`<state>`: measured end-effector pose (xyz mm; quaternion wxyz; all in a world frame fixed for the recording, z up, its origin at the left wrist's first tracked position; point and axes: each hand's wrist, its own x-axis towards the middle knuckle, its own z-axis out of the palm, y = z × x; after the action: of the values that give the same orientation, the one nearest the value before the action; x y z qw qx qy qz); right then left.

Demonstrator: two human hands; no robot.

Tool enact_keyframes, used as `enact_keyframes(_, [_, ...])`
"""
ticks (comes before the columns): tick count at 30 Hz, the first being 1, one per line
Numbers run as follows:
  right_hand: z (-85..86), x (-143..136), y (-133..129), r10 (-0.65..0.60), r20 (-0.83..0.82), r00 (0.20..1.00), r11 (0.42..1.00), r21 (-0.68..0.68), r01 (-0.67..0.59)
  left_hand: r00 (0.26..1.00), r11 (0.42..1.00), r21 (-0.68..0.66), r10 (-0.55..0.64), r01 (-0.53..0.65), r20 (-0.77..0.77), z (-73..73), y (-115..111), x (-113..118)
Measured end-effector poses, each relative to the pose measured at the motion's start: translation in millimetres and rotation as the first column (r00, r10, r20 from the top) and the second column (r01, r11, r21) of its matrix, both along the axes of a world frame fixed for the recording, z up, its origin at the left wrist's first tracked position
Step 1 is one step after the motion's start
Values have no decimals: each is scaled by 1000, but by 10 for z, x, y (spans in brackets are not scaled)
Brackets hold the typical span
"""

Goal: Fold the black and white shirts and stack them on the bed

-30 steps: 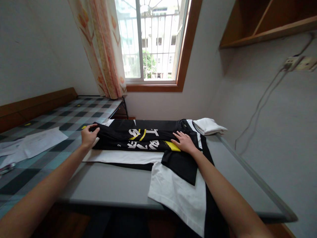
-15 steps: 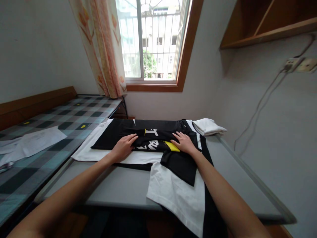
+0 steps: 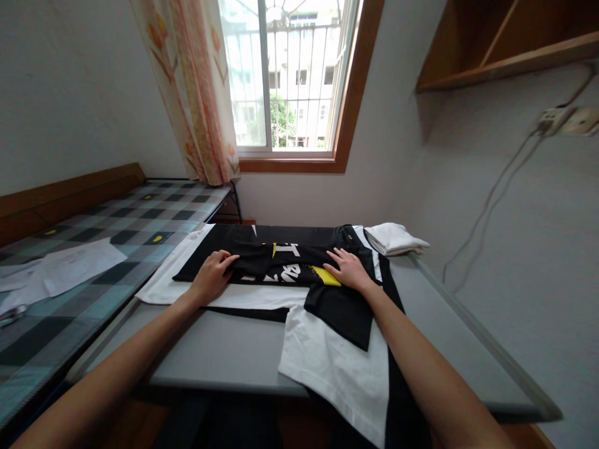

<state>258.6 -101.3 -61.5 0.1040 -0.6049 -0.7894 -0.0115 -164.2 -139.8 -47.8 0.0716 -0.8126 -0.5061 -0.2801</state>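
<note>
1. The right hand [image 3: 349,269], right of centre in the frame, lies flat with fingers spread on the black shirt [image 3: 255,268], gripping nothing; it seems to press the cloth down so that the layers stay put.
2. The left hand [image 3: 213,275], left of centre, has its fingers bent over the edge of the shirt's raised band. I can't make out whether thumb and fingers pinch the fabric or only rest there; with the hands set apart along the band, the cloth between is probably kept straight.
3. The shirt sits in mid-frame, on top of a white garment [image 3: 266,296] spread over the grey surface [image 3: 224,349]. The stacking probably keeps the pieces lined up.
4. The shirt looks smooth and thin, doubled over in a long band that cuts across its bold white lettering [image 3: 289,272]; a yellow patch [image 3: 327,276] shows by the right hand. Its black sleeve [image 3: 341,315] angles toward the lower right, over the white sleeve [image 3: 337,368], which droops past the near edge.
5. A folded white cloth [image 3: 395,238] lies at the surface's far right corner, apparently set aside from the spread layers.
</note>
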Motion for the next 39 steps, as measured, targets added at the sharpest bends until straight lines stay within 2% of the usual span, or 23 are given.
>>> enact_keyframes(2, [2,-9,-15,6,-1,1000,998,69,-6,993,994,14,109,-110,54,-19,-25,-42])
enact_keyframes(4, [21,-28,-32,23,-16,1000,984,176,-20,970,981,-58,192,-186,147,-51,-42,-115])
enact_keyframes(7, [82,-96,-52,77,-73,994,949,312,-51,940,967,-201,211,-160,268,-90,-40,-216])
enact_keyframes(9, [139,-184,-54,121,-107,987,938,338,-79,932,972,-211,168,-102,322,-92,-31,-241])
enact_keyframes(14, [334,-661,25,237,-102,966,956,201,-214,926,987,-158,73,-14,372,-45,-35,-194])
enact_keyframes(16, [432,-973,98,277,-111,954,955,139,-261,925,988,-153,47,12,376,-34,-44,-184])
enact_keyframes(20, [575,-1705,288,331,-151,931,942,116,-316,917,988,-148,18,45,399,-21,-63,-197])
enact_keyframes(22, [587,-2046,389,340,-170,925,940,97,-327,917,988,-148,17,46,398,-17,-67,-206])
enact_keyframes(26, [516,-2526,555,248,-175,953,966,-31,-257,920,987,-152,12,52,391,-23,-53,-222])
enact_keyframes(31, [412,-2765,651,144,-185,972,980,-113,-166,930,987,-145,-11,69,366,-39,-25,-243])
enact_keyframes(35, [350,-2795,697,126,-213,969,985,-93,-149,937,987,-141,-19,72,350,-30,-21,-259])
enact_keyframes(39, [312,-2751,728,92,-226,970,984,-132,-124,942,983,-167,-18,78,336,-47,-10,-290])
